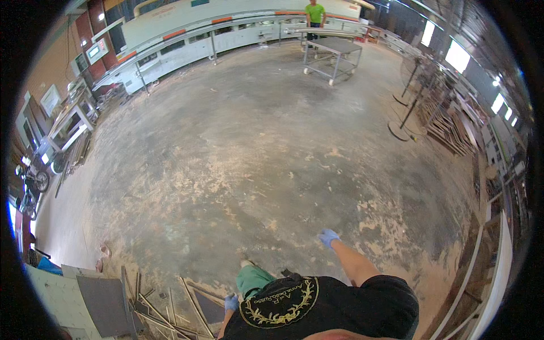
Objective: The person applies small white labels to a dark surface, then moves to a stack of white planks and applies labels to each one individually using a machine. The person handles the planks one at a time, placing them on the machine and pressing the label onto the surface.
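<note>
Both my hands wear light blue gloves. My right hand (328, 238) reaches forward over the worn concrete floor (272, 170), its fingers loosely apart and nothing seen in them. At my left side hangs my left hand (231, 302), small in the picture; its finger pose is not clear, and no held thing shows. Close to it lie thin wooden strips (195, 303) and a dark flat panel (209, 309). My green-clad leg (255, 280) shows between the hands, below my black shirt (340, 306).
A long pale machine (192, 45) spans the far side. Before it stands a wheeled metal table (334, 48), with a person in a green top (315, 14) behind. Stand fans (411, 107) and stacked boards (447, 127) line the right. Panels (105, 303) lie near left; a motorcycle (34, 181) stands far left.
</note>
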A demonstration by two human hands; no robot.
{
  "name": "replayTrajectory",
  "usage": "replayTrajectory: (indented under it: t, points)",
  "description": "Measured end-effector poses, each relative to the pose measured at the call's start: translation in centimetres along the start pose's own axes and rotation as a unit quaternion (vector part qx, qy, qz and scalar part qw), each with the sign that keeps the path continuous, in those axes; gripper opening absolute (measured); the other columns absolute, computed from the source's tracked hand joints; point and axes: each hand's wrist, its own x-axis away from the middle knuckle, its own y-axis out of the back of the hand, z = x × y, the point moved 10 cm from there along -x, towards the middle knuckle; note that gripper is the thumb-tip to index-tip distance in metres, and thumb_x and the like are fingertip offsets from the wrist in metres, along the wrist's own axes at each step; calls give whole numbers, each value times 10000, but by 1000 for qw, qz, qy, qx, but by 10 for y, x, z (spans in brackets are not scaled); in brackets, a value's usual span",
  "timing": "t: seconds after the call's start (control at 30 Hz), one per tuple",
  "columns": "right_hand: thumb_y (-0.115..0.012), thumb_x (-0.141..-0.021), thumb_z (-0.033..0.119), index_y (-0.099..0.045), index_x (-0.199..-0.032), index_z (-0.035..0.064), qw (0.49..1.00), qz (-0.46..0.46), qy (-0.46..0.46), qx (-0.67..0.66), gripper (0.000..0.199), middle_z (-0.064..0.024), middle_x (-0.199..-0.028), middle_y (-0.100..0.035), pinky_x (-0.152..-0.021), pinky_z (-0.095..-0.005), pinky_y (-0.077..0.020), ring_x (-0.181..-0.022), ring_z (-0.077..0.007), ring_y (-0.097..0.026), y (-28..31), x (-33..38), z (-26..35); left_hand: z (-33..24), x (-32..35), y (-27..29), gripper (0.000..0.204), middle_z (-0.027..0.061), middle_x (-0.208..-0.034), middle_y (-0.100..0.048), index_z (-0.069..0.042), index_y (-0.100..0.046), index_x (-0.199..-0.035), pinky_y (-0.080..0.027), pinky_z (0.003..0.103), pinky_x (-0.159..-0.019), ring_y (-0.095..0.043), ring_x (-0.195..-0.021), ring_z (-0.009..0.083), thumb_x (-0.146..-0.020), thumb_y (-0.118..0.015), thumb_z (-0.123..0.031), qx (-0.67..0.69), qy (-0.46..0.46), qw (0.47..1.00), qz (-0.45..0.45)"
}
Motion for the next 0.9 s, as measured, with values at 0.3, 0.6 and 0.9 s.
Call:
replayTrajectory:
  t: [0.3, 0.6, 0.9]
  points:
    - [-555, -765, 337, -582, -1070, 81, 992, 51, 114, -17, 399, -153, -1058, -587, -827, -374, -429, -966, -306, -557, -92, -43, 92, 53, -37, 54, 316, 98, -938, -579, -43, -500, -1124, -447, 309, -668, -542, -752, 186, -838, -527, -175, 3, 18, 1000, -11]
    - [-512, -764, 398, -587, -1047, 59, 990, 97, -3, 100, 448, -138, -1050, -591, -807, -375, -435, -945, -301, -561, -90, -81, -17, -39, -126, 136, 297, 61, -864, -563, -90, -512, -1097, -449, 306, -638, -525, -716, 164, -817, -551, -182, 81, -87, 988, -94]
    - [-536, -761, 395, -573, -1074, 40, 954, 184, -151, 182, 475, -146, -1045, -592, -798, -368, -443, -938, -284, -569, -51, -178, -42, -89, -115, 63, 380, 29, -634, -513, -97, -479, -1152, -390, 287, -410, -453, -472, 125, -803, -585, -204, 155, 8, 986, -53]
